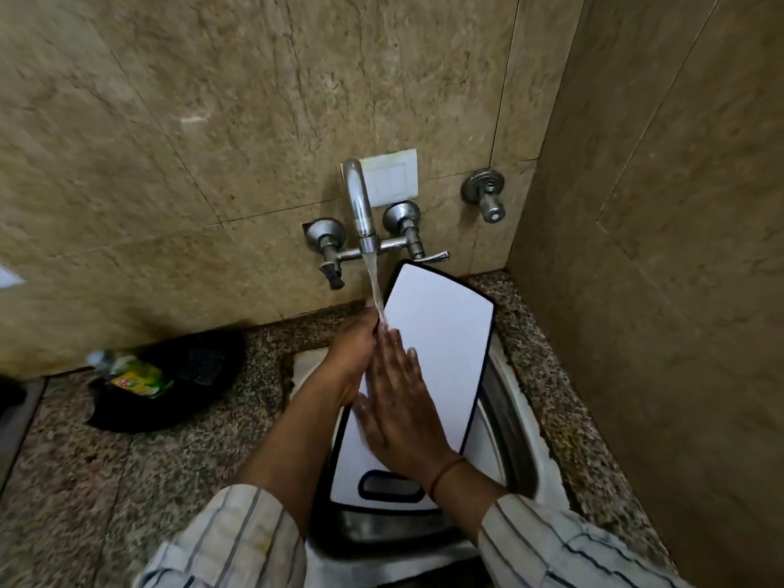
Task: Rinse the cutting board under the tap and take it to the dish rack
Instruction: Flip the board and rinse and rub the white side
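Board: I see the board (pixel 445 333) tilted over the sink (pixel 505 418), its far left edge under the running tap (pixel 358 205).
Hands: the left hand (pixel 352 354) grips its left edge; the right hand (pixel 399 401) lies flat on its face.
Progress: rinsing appears to be under way; the carry to the rack, out of view, is left.

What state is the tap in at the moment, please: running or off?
Running: a stream of water falls from the tap onto the left edge of the cutting board, beside the left hand.

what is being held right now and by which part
The cutting board: the left hand grips its left long edge, up near the stream from the tap. The right hand lies flat on its face, holding nothing.
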